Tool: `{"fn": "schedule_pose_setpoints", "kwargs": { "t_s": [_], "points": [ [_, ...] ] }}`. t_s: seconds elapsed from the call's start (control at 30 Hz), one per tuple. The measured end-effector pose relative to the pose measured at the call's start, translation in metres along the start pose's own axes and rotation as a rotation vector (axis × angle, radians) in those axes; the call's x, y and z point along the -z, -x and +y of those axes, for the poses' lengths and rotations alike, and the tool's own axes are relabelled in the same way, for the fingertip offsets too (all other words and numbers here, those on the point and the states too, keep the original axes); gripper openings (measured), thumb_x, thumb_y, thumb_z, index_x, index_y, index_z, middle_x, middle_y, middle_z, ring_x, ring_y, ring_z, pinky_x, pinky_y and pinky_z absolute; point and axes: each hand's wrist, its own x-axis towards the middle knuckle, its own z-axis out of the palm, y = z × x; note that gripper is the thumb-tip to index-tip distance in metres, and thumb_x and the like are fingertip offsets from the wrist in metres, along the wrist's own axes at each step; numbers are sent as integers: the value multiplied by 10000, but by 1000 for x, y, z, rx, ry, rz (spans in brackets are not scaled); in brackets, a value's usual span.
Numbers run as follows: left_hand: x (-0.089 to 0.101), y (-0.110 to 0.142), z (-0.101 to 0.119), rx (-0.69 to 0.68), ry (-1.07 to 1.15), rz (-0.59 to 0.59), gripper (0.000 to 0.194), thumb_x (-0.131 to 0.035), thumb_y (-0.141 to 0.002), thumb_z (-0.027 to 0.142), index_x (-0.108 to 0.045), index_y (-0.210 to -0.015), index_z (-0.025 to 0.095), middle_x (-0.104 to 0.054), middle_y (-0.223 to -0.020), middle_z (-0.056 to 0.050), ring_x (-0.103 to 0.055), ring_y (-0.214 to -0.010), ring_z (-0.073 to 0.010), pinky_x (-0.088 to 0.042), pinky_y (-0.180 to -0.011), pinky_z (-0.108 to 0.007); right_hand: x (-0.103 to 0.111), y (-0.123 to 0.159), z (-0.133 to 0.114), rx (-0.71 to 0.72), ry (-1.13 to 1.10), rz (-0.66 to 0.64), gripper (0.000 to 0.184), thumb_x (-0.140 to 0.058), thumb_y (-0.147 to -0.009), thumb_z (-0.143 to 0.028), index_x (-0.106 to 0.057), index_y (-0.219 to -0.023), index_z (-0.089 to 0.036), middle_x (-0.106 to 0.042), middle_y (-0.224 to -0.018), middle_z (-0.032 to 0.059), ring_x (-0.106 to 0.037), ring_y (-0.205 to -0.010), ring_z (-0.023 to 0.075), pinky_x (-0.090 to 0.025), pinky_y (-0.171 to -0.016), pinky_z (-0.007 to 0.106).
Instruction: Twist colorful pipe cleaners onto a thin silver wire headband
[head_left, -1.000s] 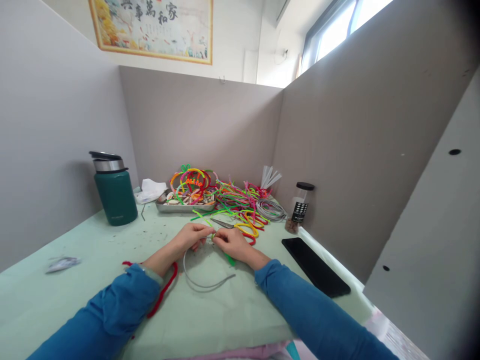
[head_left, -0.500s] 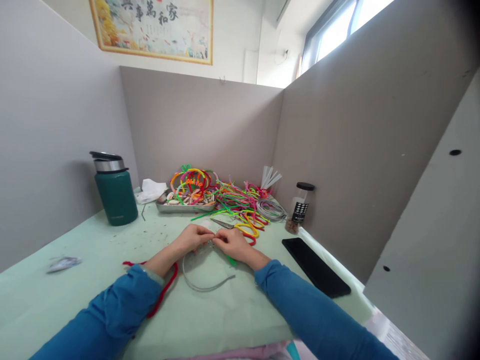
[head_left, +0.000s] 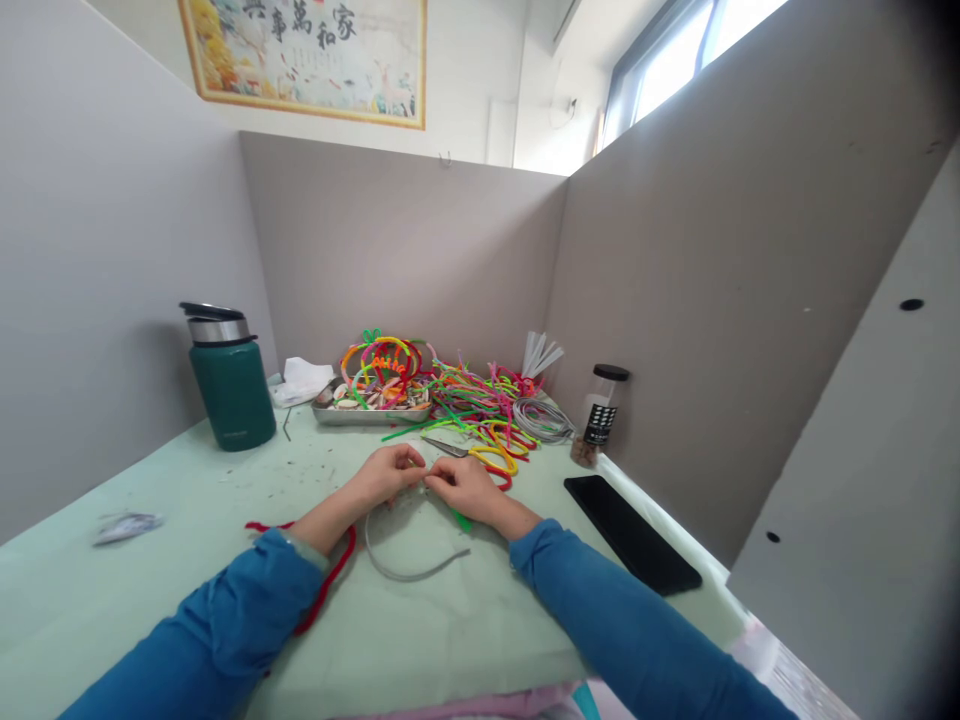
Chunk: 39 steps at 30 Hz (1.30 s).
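My left hand (head_left: 386, 474) and my right hand (head_left: 466, 488) meet over the table, fingertips pinched close together. What the fingertips grip is too small to make out. A thin grey headband (head_left: 409, 577) curves below them; one end lies free on the right, while the other runs up under my left hand and is hidden. From beneath my right hand a short bit of green pipe cleaner (head_left: 463, 521) sticks out. A red pipe cleaner (head_left: 330, 590) passes by my left forearm. Just beyond the fingers lie scissors (head_left: 445, 447), their blades pointing left.
Behind the hands, a metal tray (head_left: 360, 416) holds colourful finished bands and small pieces. Beside it are piled pipe cleaners (head_left: 480, 395) and coiled grey bands (head_left: 541, 420). A green bottle (head_left: 231, 395) stands left; a clear jar (head_left: 598, 420) and black phone (head_left: 630, 535) are right.
The fingers of my left hand have shifted slightly, its index finger lifting and curling a little. My right hand and the things on the table stay in place.
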Motion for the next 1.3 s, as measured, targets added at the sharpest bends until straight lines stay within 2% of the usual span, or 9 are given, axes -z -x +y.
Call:
{"fn": "schedule_pose_setpoints", "kwargs": {
  "t_s": [0.3,1.3],
  "points": [
    [1,1,1,3,-40,-34,350,-571,-620,478,-572,-721,143,-502,-534,44,-367,-323,-47,-307,-307,-184,0,0,-1,4,12,-2,210,-479,-802,-303,-607,-714,-163,-540,-580,-26,-426,-532,80,-256,-504,194],
    [1,0,-3,-1,-143,-80,362,-520,-662,474,-583,-751,129,-541,-590,23,-378,-336,-46,-305,-327,-179,-2,0,4,18,40,-31,214,-481,-803,-319,-614,-724,-171,-564,-599,-24,-432,-537,80,-242,-501,195]
  ]
}}
